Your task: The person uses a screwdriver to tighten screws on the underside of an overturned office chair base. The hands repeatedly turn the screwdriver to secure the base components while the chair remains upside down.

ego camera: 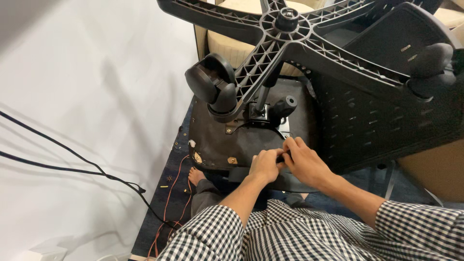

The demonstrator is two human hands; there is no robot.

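While the black office chair [251,140] lies upturned, both hands' fingers [290,147] pinch something small and dark on its underside.

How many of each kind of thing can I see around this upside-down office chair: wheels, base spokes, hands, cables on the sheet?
Caster wheels: 2, one at left, one at right
Base spokes in view: 4, off the hub
Hands: 2, left hand and right hand, on the seat underside
Black cables: 2
Total: 10

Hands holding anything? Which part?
Both hands pinch a small dark part at the chair seat underside's near edge; exact grip cannot be told.
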